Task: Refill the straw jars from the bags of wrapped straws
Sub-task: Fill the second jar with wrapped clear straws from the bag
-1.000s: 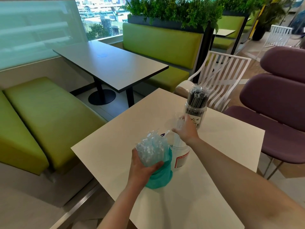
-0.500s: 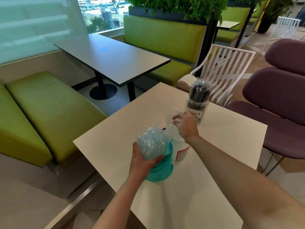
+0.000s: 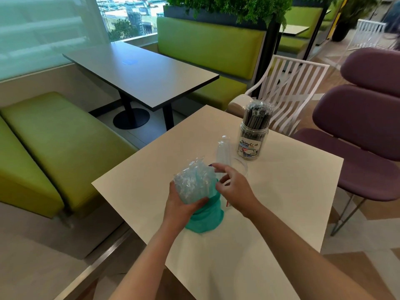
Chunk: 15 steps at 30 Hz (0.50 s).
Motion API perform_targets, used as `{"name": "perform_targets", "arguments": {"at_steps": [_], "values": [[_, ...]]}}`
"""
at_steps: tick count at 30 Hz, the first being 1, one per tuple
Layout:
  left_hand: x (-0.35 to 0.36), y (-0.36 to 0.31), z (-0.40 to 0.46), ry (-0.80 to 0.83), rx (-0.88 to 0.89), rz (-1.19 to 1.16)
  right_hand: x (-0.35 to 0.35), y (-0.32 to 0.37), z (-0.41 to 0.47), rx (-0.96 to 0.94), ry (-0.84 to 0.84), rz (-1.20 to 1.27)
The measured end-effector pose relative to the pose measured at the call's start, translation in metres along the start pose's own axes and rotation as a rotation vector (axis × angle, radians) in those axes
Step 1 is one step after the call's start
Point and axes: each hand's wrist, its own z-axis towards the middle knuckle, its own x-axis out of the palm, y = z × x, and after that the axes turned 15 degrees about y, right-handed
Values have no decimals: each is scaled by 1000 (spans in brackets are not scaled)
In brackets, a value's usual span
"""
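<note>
A: Where is the bag of wrapped straws?

B: Upright near the table edge, left hand wrapped round its middle, crinkled mouth pointing to twelve o'clock.

A: And the right hand?

B: Closer to the mouth, just at three o'clock of it, fingers loosely curled, holding nothing. The filled jar stands off at one o'clock.

A cream square table stands in front. Behind it is a grey table on a black round foot, between green benches. A white slatted chair and purple seats are at the right. Daylight enters through the window; plants grow above the green backrest.
</note>
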Motion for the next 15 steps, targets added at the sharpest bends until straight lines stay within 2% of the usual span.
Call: {"name": "perform_targets", "arguments": {"at_steps": [3,8,15], "values": [[-5,3,3,66,-7,-2,5,-6,-5,46,115,-20],[-9,2,4,163,-23,-1,12,-11,-6,80,67,-104],[-1,-2,0,56,-11,15,9,-10,-9,131,125,-11]]}}
